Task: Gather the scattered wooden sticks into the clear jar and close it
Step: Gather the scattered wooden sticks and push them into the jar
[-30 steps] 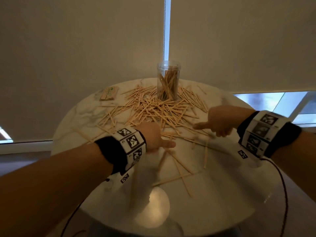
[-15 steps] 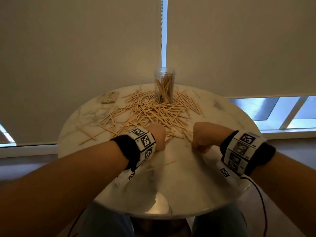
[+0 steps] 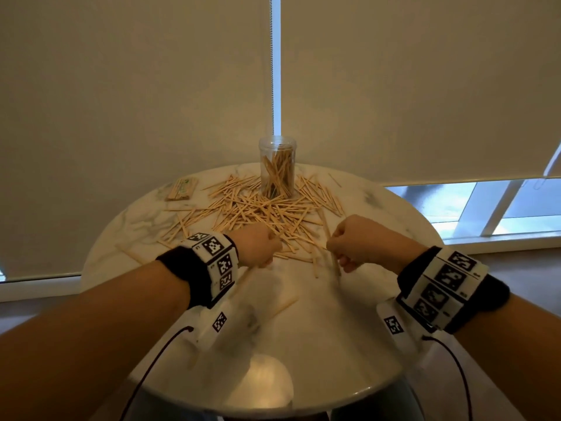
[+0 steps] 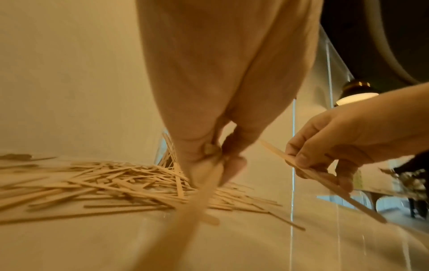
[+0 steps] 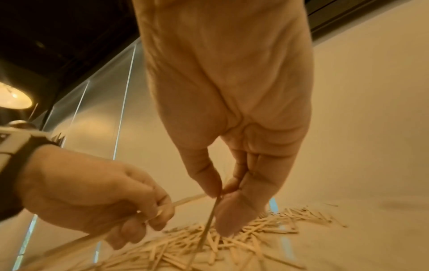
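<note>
On round marble table (image 3: 349,329), wooden sticks (image 3: 267,208) are lying scattered in heap near far edge. Clear jar (image 3: 277,168) is standing upright behind heap, without lid, partly filled with sticks. At near side of heap, stick is being pinched by left hand (image 3: 258,247), fingers curled, long end pointing back toward wrist. Another stick is being gripped between thumb and curled fingers of right hand (image 3: 355,241). Small banded bundle (image 3: 182,189) is lying at far left, apart from heap.

Right hand (image 5: 223,113) pinches stick (image 5: 209,220) above stick pile (image 5: 232,243).
</note>
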